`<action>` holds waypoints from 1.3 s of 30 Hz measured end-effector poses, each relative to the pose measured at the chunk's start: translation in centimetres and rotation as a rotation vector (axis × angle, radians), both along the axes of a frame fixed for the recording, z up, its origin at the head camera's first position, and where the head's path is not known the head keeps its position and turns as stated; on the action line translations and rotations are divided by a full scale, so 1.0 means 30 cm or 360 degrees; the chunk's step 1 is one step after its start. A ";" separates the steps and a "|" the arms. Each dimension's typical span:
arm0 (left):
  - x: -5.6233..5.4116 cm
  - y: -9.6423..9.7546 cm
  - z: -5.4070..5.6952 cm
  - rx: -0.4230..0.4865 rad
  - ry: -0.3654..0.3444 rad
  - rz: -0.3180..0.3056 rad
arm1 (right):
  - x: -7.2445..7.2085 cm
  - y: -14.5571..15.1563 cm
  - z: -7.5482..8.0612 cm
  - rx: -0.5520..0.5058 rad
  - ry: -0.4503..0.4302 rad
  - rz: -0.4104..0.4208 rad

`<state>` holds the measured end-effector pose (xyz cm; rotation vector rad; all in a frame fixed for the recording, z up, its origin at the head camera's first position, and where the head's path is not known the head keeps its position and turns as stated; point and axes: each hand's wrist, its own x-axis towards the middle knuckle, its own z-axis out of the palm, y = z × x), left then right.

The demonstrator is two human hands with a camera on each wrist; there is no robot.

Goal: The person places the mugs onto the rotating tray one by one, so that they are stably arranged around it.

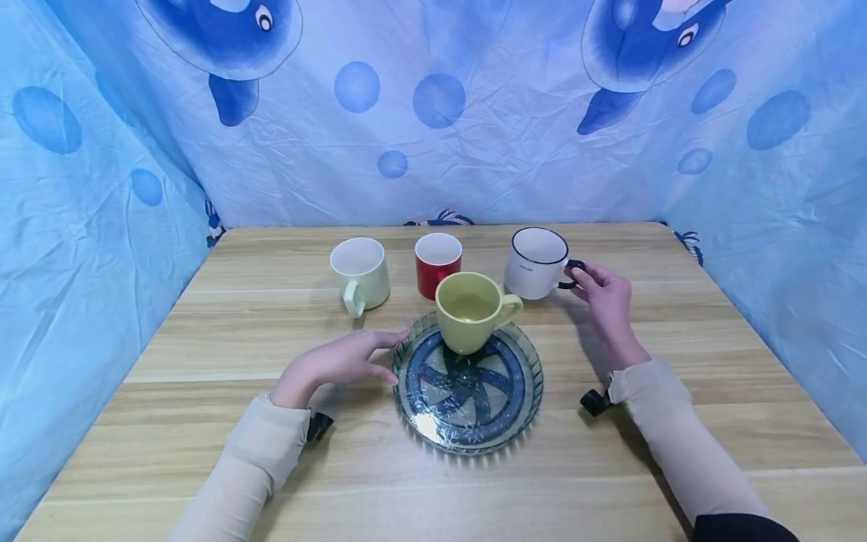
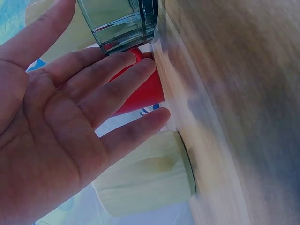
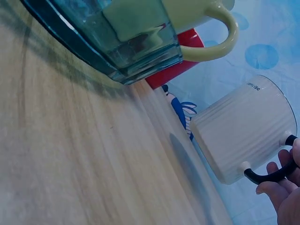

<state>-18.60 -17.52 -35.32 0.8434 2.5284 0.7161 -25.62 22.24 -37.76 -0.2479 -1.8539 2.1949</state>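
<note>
My right hand (image 1: 606, 301) grips the black handle of a white mug (image 1: 531, 271) with a dark rim. In the right wrist view the white mug (image 3: 246, 129) is tilted and looks lifted off the table, its shadow below. My left hand (image 1: 342, 361) has its fingers extended, with fingertips at the left rim of a round glass dish (image 1: 535, 380) patterned in blue. An olive-yellow mug (image 1: 467, 320) stands in the back part of that dish, handle to the right. From the left wrist, the palm and spread fingers show, holding nothing.
A pale green mug (image 1: 362, 275) stands at the back left, handle toward the front. Behind the dish is a red mug (image 1: 433, 275), partly hidden by the olive-yellow one. The wooden table (image 1: 203, 361) ends at blue curtains (image 1: 433, 173) behind and on both sides.
</note>
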 end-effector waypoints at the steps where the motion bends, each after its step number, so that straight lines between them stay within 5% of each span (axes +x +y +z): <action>1: 0.000 0.000 0.000 0.0001 0.0003 -0.0003 | 0.004 0.003 0.004 -0.0014 0.0008 0.0006; 19: -0.003 -0.001 0.007 0.0010 -0.0005 -0.0023 | 0.091 0.044 0.045 -0.0176 0.0140 0.0104; 39: -0.003 -0.003 0.008 -0.0011 0.0036 -0.0054 | 0.186 0.096 0.034 -0.0115 0.0143 0.0134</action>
